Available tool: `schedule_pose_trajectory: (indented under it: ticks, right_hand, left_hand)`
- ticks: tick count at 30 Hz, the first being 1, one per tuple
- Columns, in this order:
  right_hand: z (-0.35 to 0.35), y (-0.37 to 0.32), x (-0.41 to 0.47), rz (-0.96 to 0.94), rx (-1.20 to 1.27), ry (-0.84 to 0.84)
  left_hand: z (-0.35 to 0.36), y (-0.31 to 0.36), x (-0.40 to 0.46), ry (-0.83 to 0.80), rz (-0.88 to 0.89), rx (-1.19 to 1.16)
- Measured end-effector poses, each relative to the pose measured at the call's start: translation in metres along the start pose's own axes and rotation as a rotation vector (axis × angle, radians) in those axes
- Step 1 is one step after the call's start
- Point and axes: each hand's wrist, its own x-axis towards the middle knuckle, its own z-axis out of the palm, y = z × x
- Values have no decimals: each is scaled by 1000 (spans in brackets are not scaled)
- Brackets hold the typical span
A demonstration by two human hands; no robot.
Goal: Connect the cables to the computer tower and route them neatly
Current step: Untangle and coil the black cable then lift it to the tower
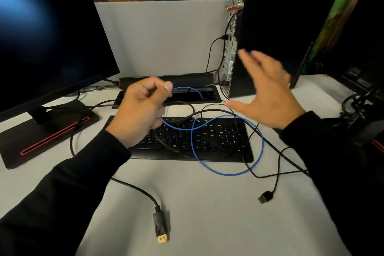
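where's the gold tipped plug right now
In the head view the gold-tipped plug lies loose on the table, near the front edge, below the keyboard and just right of the left sleeve; neither hand touches it.

Matt black tower (280, 33), bare metal rear panel (229, 52), glossy blue cable (260, 147).

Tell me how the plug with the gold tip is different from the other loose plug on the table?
The gold-tipped plug is bigger and lies near the front edge, pointing toward the camera; the USB plug is smaller and lies further right. The gold-tipped plug ends in shiny yellow metal, while the USB plug's end looks dull grey. The gold-tipped plug's cable is thicker than the USB plug's. Both have black bodies, lie unplugged on the white table, and neither hand touches them.
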Motion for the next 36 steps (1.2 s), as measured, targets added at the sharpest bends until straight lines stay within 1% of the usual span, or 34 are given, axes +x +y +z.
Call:
schedule_pose_trajectory:
  ticks: [1, 2, 4, 5, 7, 9, 10, 13, 17, 19, 21, 24, 26, 28, 29, 31, 34, 36]
  right_hand:
    - [1, -19, -4, -139, 27, -34]
    - [5, -36, -8, -231, 62, -78]
    - [14, -58, -12, -294, 192, -173]
    - [17, -62, -11, -301, 285, -176]
    - [19, -59, -7, -301, 379, -54]
    - [17, -48, -2, -259, 360, 105]
    - [14, -42, 0, -207, 363, 160]
    - [8, -20, 5, -2, 383, 269]
    - [8, 8, 15, 183, 330, 374]
    - [11, 16, 15, 206, 304, 348]
    - [17, 14, 11, 175, 301, 273]
    - [28, -2, 0, 19, 302, 122]
    - [32, -13, -5, -124, 220, -22]
    - [29, -27, -8, -264, 148, -158]
    - [27, -35, -10, -313, 124, -204]
    - [20, -51, -13, -408, 97, -247]
    - [9, -70, -16, -537, 143, -214]
    - [4, -71, -16, -575, 188, -126]
  left_hand:
    - [5, 0, -3, -52, 0, 25]
    - [10, 0, -6, -102, -1, 56]
    - [16, 1, -11, -172, 2, 110]
    - [17, 2, -11, -187, 5, 127]
    - [14, 4, -11, -184, -3, 146]
    - [7, 4, -8, -192, -49, 116]
    - [4, 3, -7, -207, -92, 78]
    - [0, 0, -4, -266, -193, -48]
    - [1, -1, -2, -307, -169, -94]
    - [2, -1, -2, -317, -166, -161]
    - [4, -1, -2, -324, -163, -288]
    - [6, -1, -2, -310, -99, -472]
    - [7, -1, -1, -276, -34, -502]
    - [10, -1, -1, -199, 49, -416]
    - [12, -2, -2, -160, 96, -326]
    - [18, -5, -5, -112, 176, -78]
    - [30, -10, -11, -129, 279, 229]
    - [36, -10, -17, -173, 280, 316]
